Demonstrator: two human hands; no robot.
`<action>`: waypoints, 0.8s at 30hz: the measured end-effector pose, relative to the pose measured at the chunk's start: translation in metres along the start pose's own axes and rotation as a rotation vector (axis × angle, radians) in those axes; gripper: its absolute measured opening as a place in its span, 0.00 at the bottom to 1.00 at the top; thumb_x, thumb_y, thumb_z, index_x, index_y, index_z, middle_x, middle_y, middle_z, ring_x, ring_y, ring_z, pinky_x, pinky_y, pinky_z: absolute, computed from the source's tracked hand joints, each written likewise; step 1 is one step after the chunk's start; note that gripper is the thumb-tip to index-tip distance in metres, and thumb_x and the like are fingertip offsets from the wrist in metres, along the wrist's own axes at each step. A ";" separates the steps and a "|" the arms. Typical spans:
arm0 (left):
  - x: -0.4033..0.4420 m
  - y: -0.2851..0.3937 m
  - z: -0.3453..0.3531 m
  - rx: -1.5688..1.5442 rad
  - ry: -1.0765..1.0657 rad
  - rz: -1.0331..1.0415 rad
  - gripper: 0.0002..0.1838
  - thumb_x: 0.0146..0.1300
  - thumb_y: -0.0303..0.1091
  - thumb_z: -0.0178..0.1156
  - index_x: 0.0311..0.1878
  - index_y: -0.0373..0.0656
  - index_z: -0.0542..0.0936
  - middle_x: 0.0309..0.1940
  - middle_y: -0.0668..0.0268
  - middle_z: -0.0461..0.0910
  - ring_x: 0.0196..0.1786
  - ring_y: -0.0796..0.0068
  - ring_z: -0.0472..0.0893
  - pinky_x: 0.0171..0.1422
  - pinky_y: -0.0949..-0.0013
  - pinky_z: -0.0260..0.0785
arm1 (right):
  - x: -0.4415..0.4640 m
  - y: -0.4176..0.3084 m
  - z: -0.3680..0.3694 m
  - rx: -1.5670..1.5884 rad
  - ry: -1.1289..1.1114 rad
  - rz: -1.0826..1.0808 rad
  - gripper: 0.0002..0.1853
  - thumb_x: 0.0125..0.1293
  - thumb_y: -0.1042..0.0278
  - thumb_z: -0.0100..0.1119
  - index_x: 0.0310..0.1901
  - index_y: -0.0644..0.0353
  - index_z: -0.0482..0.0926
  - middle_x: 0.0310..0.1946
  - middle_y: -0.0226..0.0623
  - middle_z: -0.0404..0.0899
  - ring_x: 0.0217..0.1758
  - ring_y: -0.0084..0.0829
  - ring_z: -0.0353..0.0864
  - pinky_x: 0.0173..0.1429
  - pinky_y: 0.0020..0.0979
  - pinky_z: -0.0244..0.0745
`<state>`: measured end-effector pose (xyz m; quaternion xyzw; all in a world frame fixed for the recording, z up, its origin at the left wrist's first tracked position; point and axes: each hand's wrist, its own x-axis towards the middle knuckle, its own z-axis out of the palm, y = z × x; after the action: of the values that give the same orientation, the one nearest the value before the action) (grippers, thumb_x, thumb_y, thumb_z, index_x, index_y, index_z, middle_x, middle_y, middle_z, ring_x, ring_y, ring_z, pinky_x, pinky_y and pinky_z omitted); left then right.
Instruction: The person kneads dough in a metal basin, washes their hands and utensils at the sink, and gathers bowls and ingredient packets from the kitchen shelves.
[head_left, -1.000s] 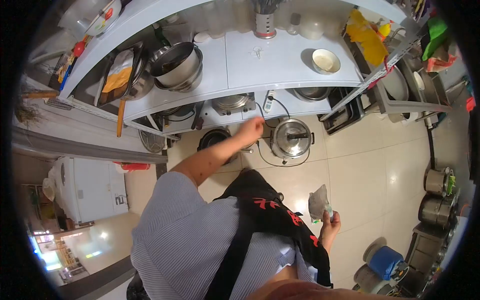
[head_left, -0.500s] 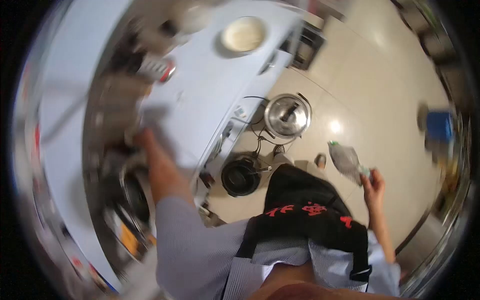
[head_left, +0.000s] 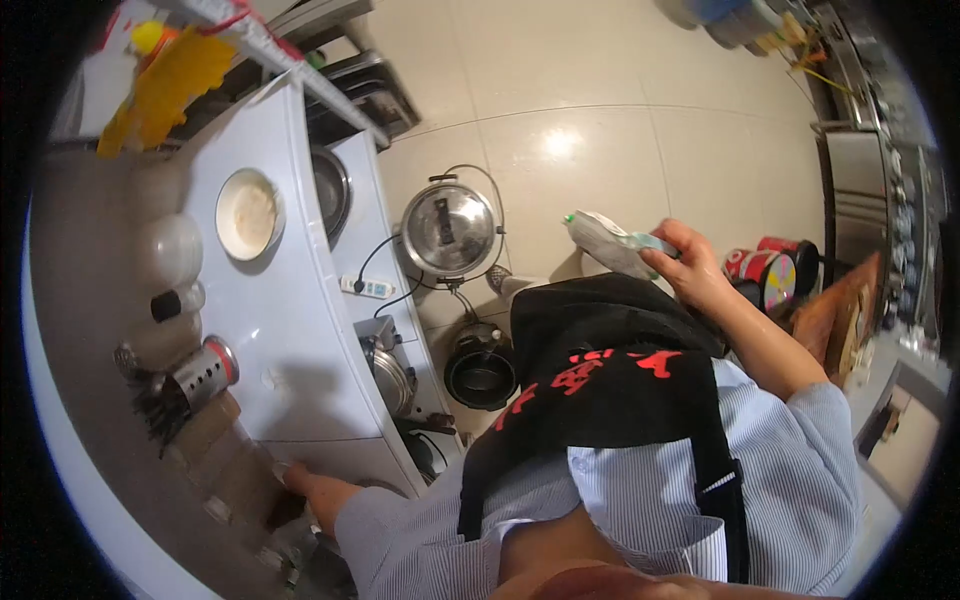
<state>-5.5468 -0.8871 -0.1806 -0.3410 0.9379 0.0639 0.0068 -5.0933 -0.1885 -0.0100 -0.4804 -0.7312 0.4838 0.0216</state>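
In my right hand (head_left: 690, 265), held out over the floor, is a translucent greyish plastic packet (head_left: 610, 243) with a green tip and pale green end. My fingers pinch one end of it, and what is inside cannot be made out. My left hand (head_left: 295, 480) reaches to the lower left, beside the end of the white counter (head_left: 300, 390). Its fingers are small and partly hidden, with something pale at their tips. Nearest to it on the counter lies a perforated metal utensil holder (head_left: 203, 375) with dark utensils sticking out.
A white bowl (head_left: 250, 213) with pale contents stands on the counter near clear jars (head_left: 168, 250). On the floor are a lidded steel pot (head_left: 447, 228) and a black pot (head_left: 480, 375). A power strip (head_left: 367, 287) lies on the lower shelf. Red tubs (head_left: 765, 275) stand at right.
The view has swung to the right. My right hand still has the packet, now closer to my apron and more folded. My left arm appears lower in the view.
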 end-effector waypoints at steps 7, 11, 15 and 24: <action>-0.195 0.091 0.076 -0.097 -0.068 0.596 0.20 0.61 0.39 0.52 0.47 0.31 0.74 0.42 0.55 0.76 0.42 0.58 0.75 0.47 0.61 0.67 | -0.018 0.024 -0.047 0.162 0.148 -0.124 0.08 0.56 0.69 0.59 0.35 0.62 0.75 0.28 0.31 0.70 0.34 0.24 0.69 0.38 0.27 0.67; -0.408 0.191 0.112 -0.239 -0.392 1.081 0.19 0.60 0.38 0.52 0.46 0.31 0.74 0.41 0.55 0.76 0.40 0.57 0.75 0.46 0.61 0.68 | -0.024 0.075 -0.092 0.210 0.318 -0.339 0.09 0.55 0.67 0.59 0.36 0.61 0.76 0.33 0.40 0.74 0.38 0.36 0.74 0.44 0.33 0.70; -0.594 0.265 0.115 -0.290 -0.623 1.446 0.18 0.60 0.37 0.52 0.45 0.31 0.75 0.40 0.54 0.77 0.39 0.57 0.76 0.44 0.60 0.68 | -0.029 0.144 -0.154 0.208 0.476 -0.383 0.11 0.56 0.65 0.60 0.37 0.62 0.75 0.32 0.40 0.73 0.38 0.35 0.73 0.42 0.32 0.69; -0.832 0.383 0.130 -0.183 -0.549 1.782 0.15 0.60 0.35 0.52 0.43 0.31 0.75 0.36 0.53 0.78 0.37 0.55 0.76 0.42 0.60 0.69 | -0.050 0.285 -0.345 0.294 0.695 -0.177 0.13 0.56 0.62 0.57 0.38 0.61 0.75 0.32 0.42 0.75 0.35 0.37 0.74 0.39 0.33 0.69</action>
<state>-5.1578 -0.0488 -0.2180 0.5311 0.8103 0.1975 0.1497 -4.7009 0.0328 -0.0127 -0.5426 -0.6415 0.3883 0.3784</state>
